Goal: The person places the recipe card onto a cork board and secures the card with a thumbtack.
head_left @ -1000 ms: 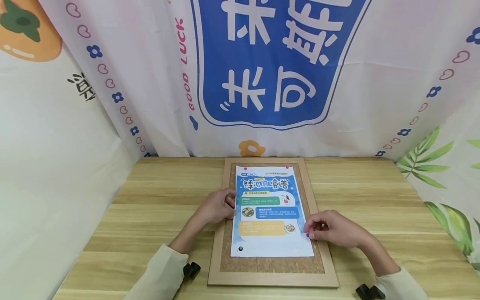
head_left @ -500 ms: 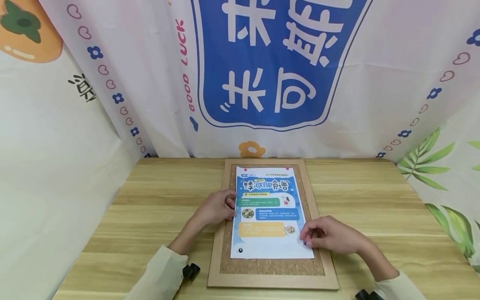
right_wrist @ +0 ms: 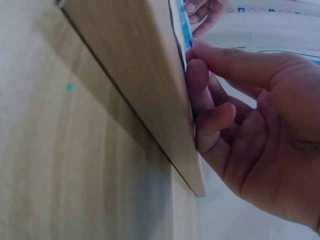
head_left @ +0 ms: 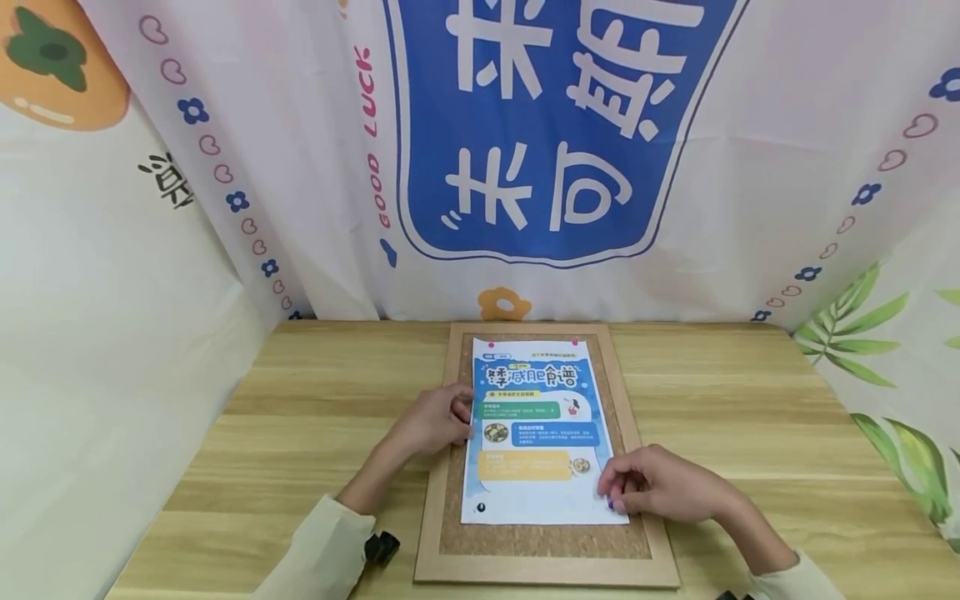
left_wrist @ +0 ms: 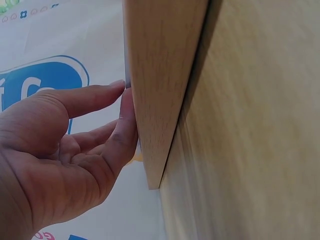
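Note:
A printed poster (head_left: 543, 500) with blue, green and yellow panels lies on a wood-framed corkboard (head_left: 555, 540). Pink pushpins (head_left: 575, 342) stand at its two top corners. Between thumb and fingertips my right hand (head_left: 663, 483) pinches a small purple pushpin (head_left: 611, 504) at the poster's lower right corner. That pushpin (right_wrist: 191, 42) also shows past the thumb in the right wrist view. My left hand (head_left: 435, 419) rests at the poster's left edge, thumb and forefinger apart, fingertips touching the paper. The left wrist view shows the left hand (left_wrist: 70, 145) beside the board's frame.
The corkboard lies on a wood-grain table (head_left: 337, 375), against a printed curtain (head_left: 322, 208) at the back. Table surface extends left and right of the board. A black wrist device (head_left: 382, 547) sits at the left sleeve.
My right hand has moved down along the poster's right edge to its lower corner, carrying the purple pushpin. The left hand has stayed at the left edge.

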Demonstrator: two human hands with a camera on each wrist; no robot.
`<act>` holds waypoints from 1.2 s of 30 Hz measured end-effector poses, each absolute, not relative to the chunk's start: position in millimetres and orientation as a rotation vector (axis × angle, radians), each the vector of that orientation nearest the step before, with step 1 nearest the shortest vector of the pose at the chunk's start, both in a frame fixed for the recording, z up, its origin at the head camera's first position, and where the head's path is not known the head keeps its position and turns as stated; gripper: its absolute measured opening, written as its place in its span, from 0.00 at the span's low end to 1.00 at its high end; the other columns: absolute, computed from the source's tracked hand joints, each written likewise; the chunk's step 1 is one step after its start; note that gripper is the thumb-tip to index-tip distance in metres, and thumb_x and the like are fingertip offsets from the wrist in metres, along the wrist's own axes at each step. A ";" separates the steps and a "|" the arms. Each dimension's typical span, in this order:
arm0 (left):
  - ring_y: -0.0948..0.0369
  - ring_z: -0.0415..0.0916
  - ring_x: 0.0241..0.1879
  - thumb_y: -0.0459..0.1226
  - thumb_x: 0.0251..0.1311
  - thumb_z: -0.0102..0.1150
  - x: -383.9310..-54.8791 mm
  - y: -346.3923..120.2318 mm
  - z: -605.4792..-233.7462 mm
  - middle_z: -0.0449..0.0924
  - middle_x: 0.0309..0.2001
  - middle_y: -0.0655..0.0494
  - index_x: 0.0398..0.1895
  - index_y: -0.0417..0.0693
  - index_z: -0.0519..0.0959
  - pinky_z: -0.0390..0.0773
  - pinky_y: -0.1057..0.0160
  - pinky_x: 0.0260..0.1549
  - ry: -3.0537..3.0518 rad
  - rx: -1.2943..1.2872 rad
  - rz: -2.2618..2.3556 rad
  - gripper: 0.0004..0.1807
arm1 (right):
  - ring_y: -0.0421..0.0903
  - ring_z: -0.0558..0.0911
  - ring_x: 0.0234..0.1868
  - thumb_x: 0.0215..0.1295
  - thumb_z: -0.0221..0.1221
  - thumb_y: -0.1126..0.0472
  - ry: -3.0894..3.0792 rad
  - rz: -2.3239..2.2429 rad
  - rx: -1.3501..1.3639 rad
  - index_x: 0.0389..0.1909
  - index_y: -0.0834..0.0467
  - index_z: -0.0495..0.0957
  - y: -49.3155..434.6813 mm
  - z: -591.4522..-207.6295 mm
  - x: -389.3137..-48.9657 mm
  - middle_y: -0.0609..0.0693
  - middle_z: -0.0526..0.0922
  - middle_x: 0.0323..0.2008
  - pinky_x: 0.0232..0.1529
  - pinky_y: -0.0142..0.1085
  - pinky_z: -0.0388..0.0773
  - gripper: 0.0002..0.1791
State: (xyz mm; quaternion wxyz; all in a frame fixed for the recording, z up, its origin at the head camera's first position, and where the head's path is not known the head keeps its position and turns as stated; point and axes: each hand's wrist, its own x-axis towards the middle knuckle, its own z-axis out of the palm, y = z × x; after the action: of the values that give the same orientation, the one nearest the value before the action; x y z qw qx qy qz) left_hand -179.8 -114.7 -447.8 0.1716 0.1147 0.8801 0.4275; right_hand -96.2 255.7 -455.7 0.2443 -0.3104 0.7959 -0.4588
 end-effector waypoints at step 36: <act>0.60 0.81 0.29 0.26 0.65 0.70 -178.5 -117.9 -451.8 0.83 0.36 0.51 0.69 0.34 0.76 0.81 0.66 0.29 2.519 0.405 1.224 0.29 | 0.32 0.80 0.35 0.74 0.65 0.64 2.148 -1.220 -0.865 0.46 0.57 0.86 251.5 -456.5 -99.4 0.49 0.86 0.33 0.34 0.28 0.83 0.05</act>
State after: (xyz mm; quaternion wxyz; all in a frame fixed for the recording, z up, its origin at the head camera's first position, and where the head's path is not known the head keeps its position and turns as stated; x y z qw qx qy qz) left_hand -178.5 -117.9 -451.8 0.1553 0.1412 0.8794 0.4274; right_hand -99.4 251.5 -456.5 0.2592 -0.3193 0.7926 -0.4502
